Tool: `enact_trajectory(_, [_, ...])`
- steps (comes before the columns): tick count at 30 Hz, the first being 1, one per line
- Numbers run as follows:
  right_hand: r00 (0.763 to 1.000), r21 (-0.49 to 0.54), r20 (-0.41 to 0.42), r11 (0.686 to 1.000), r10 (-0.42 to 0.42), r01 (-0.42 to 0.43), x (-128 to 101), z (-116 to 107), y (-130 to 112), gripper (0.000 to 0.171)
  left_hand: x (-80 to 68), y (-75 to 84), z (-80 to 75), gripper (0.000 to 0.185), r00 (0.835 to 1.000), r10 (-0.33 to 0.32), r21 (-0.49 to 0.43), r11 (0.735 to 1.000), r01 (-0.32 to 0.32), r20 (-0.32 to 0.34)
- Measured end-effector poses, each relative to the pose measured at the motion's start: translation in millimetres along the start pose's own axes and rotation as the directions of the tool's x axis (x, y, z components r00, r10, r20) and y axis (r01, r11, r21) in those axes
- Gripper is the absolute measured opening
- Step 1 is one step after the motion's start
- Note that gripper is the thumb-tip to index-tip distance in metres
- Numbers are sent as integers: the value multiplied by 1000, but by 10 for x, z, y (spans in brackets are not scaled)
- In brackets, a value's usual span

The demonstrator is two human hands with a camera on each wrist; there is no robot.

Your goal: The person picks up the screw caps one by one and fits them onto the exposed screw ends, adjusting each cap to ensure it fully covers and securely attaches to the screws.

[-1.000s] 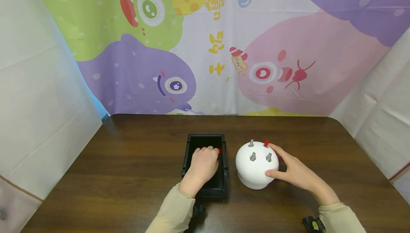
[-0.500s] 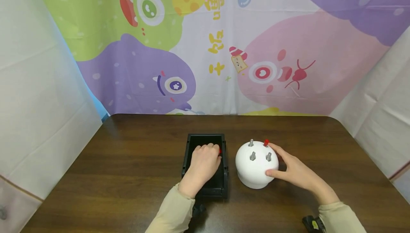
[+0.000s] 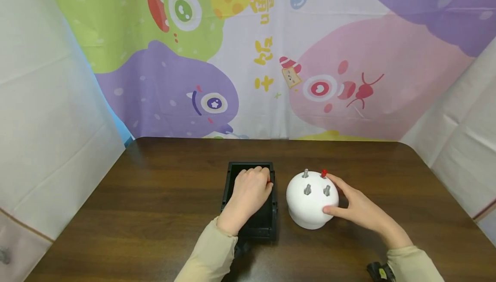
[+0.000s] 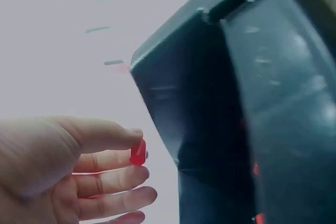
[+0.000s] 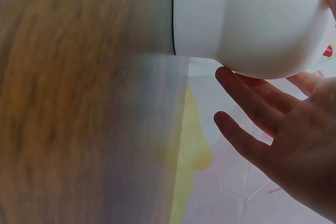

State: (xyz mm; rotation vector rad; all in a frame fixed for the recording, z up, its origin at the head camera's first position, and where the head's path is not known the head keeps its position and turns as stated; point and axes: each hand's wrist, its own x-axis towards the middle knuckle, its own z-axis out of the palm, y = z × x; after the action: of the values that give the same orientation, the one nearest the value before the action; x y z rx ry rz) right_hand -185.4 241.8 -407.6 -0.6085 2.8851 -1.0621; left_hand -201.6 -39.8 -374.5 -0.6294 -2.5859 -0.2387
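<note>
My left hand point(image 3: 249, 196) is over the black bin point(image 3: 257, 233), near its right wall. In the left wrist view, thumb and forefinger pinch a small red cap point(image 4: 138, 152), while the other fingers spread loosely below. A white domed body point(image 3: 308, 213) stands to the right of the bin. My right hand point(image 3: 358, 204) holds its right side, thumb in front and fingers behind. Several grey metal studs point(image 3: 308, 189) stick up from the dome's top. The back right one carries a red cap point(image 3: 323, 173). In the right wrist view, some fingertips touch the white underside curve.
More red pieces point(image 4: 259, 218) show inside the bin in the left wrist view. The brown wooden table point(image 3: 155, 213) ends at a cartoon-printed curtain point(image 3: 267, 114). White sheets hang on both sides. A black strap device point(image 3: 379, 271) is on the right wrist.
My left hand has lifted slightly and shifted right toward the bin's right wall, with the red cap in its fingers. The right hand and the white body have stayed in place.
</note>
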Motion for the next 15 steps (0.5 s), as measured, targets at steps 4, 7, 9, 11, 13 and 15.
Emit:
enact_trajectory(4, [1000,4,0,1000,-2,2,2,-3,3,82,64,29,-53,14,1000,2,-31,1000,-2,5])
enact_trajectory(7, [1000,2,3,1000,-5,5,1,-8,-7,82,114,53,-84,12,1000,12,-50,999,-12,2])
enact_trajectory(9, [1000,-1,3,1000,-6,6,2,-9,-10,82,145,64,-103,11,1000,23,-65,998,-23,-7])
enact_trajectory(11, [1000,-7,2,1000,-11,11,1,-10,-15,83,172,73,-121,11,999,37,-74,997,-38,-14])
enact_trajectory(13, [1000,-9,1,1000,-14,14,2,-5,-10,83,192,81,-145,10,999,46,-90,995,-47,-16])
enact_trajectory(15, [1000,-8,0,1000,-14,14,2,1,-7,84,211,92,-162,9,999,50,-108,993,-52,-15])
